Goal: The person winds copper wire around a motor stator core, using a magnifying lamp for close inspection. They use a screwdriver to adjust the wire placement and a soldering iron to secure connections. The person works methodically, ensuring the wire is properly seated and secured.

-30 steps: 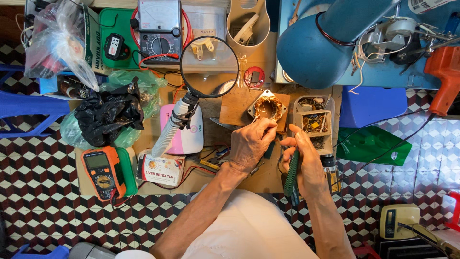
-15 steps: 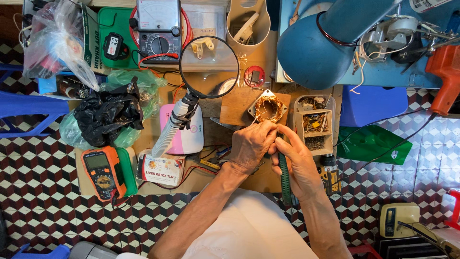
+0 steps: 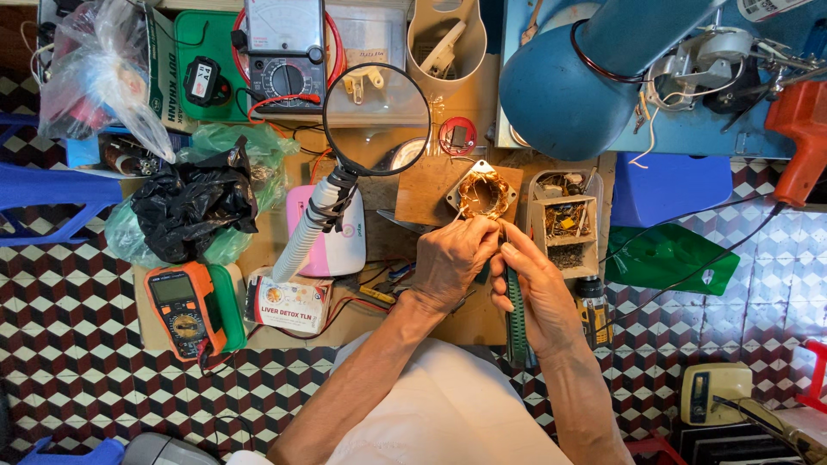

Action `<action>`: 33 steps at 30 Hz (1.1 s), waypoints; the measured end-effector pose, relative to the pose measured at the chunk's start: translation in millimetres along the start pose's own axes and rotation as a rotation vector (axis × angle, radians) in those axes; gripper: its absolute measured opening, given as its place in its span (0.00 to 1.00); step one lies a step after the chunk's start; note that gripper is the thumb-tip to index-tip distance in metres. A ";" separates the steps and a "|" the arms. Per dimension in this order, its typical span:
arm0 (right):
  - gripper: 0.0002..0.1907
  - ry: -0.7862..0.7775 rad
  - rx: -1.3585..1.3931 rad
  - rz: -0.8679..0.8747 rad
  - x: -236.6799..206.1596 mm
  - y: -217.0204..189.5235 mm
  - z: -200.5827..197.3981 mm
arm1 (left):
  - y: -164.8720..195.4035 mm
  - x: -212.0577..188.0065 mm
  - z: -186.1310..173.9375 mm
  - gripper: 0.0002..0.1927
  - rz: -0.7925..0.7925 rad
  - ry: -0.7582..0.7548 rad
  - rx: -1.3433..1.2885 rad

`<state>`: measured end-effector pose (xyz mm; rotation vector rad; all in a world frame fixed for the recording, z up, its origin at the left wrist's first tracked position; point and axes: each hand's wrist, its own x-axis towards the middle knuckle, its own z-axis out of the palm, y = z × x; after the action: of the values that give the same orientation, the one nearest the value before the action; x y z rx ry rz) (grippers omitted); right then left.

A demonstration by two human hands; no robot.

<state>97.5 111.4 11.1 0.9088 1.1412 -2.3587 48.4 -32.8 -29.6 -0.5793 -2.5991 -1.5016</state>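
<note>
Head view: copper-wound coil [image 3: 483,195] is seen on the surface, just beyond both hands. Left hand [image 3: 452,258] is curled, fingers pinching a coil wire. Right hand [image 3: 538,293] is clenched on a green-handled tool [image 3: 516,314], long axis pointing toward the coil.

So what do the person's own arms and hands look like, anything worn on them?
Both forearms are bare, with no sleeves in view. The left hand and right hand wear no gloves, and no rings, watch or bracelet show. A white garment covers the lap below.
</note>
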 end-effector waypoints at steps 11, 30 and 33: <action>0.24 -0.068 0.160 0.014 -0.3 1.1 -3.5 | 2.8 -0.2 -1.1 0.08 -0.010 0.022 -0.010; 0.32 0.051 -0.063 -0.039 -11.4 0.9 11.4 | 8.2 1.4 -6.1 0.07 -0.008 0.063 -0.015; 0.32 0.034 -0.065 -0.046 -9.9 1.1 13.5 | 7.8 -0.2 -6.5 0.08 -0.005 0.062 -0.027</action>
<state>100.0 100.5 23.6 0.9133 1.2577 -2.3353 50.7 -34.9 -19.9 -0.5202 -2.5396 -1.5331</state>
